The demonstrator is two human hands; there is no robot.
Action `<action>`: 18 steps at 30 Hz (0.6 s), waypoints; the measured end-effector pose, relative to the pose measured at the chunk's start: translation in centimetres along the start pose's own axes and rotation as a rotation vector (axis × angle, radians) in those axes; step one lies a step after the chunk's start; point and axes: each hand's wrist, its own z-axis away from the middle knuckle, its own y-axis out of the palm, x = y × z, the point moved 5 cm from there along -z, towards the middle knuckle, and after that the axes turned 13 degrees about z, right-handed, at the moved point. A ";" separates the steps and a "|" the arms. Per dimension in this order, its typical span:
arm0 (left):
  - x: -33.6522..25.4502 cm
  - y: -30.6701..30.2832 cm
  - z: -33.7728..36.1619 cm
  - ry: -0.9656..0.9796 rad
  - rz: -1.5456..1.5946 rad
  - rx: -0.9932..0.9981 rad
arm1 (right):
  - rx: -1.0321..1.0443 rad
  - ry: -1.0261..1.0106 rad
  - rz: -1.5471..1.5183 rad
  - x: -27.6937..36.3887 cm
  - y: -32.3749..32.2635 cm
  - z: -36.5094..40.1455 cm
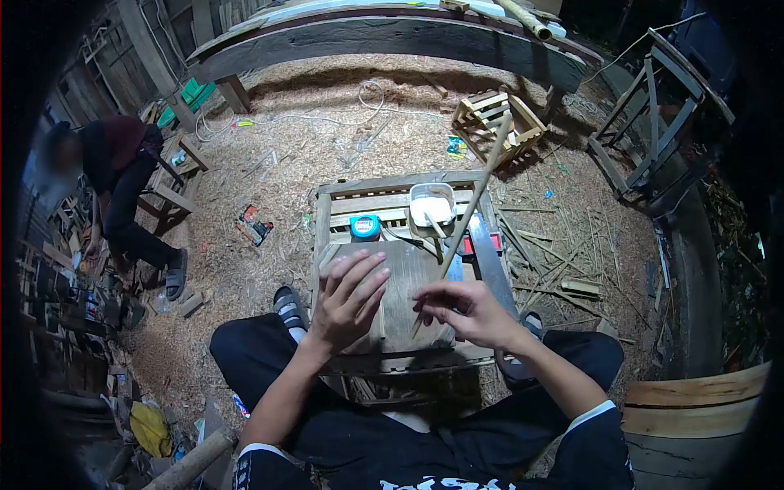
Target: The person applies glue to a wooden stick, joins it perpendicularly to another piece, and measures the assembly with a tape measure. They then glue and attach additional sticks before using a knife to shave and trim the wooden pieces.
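Sitting with bent legs on a floor [302, 155] covered in wood shavings. Facing a long dark bench [367, 47] at the far side. Sitting close up to a low slatted table [323, 214], and looking down on a flat wooden board [400, 269] lying on top. Sharing the space with another person [126, 163], bending low at the left beside a wooden stool [173, 197]. Seeing a slatted crate [524, 122] tilting on the floor beyond the table, to the right, and loose sticks [572, 261] lying scattered nearer.

Holding a long thin stick [482, 184] near its lower end in the right hand [469, 314], pinching narrowly between thumb and fingers. Slanting it up and away over the table, toward the crate in view. Holding the left hand [351, 300] raised and wide open, fingers slightly apart, gripping nothing, near the left side of the board.

Having a long flat metal strip [488, 261] lying along the right side of the table. Having a white tub [432, 204] standing near the far edge, holding something white, a blue tape measure [365, 227] sitting left of it, and a small red item [495, 242], too small to identify, lying beside the strip.
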 end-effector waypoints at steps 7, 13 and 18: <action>0.1 0.1 1.4 0.006 0.081 0.167 | -0.097 0.089 -0.154 -2.9 1.1 -1.1; -0.2 -0.2 3.4 -0.061 0.148 0.296 | -0.122 0.105 -0.183 -3.3 2.2 -1.4; -0.5 0.5 4.7 -0.057 0.242 0.326 | -0.107 0.130 -0.199 -3.2 2.9 -1.4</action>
